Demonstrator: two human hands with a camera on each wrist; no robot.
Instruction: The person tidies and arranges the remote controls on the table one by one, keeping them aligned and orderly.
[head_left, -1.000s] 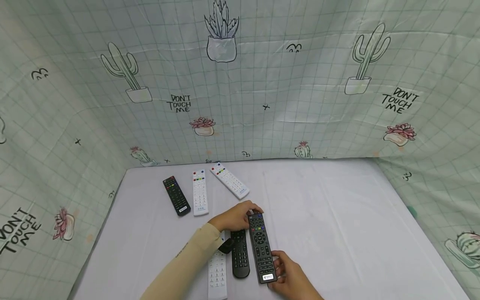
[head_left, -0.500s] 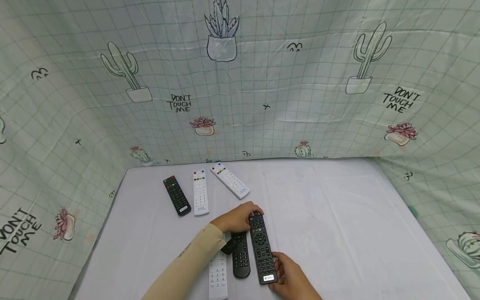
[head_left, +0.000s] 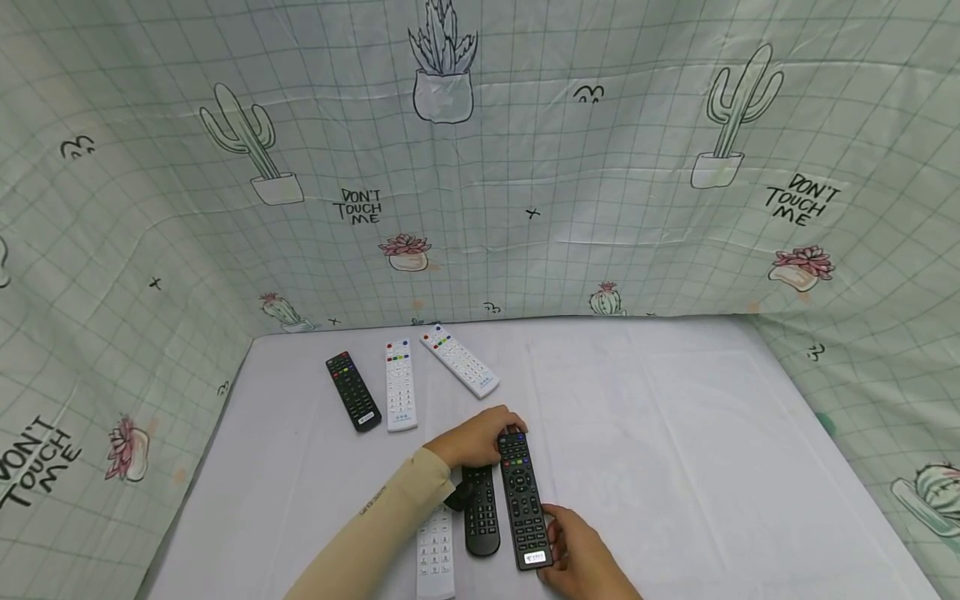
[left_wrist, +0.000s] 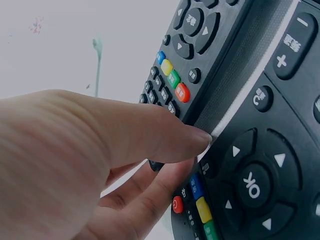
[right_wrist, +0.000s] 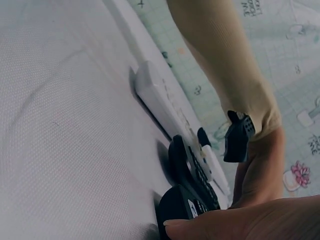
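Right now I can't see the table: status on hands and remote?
Left hand grips remote top; right hand holds its bottom. Second black remote alongside.

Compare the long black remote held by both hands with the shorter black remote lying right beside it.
The long black remote is longer and squared at its near end, with a white label there; the shorter black remote has a rounded near end with no label showing. The left hand grips the long one's far end and the right hand touches its near end; the left hand partly covers the shorter one's far end. Both are black, face up, and lie lengthwise on the white table.
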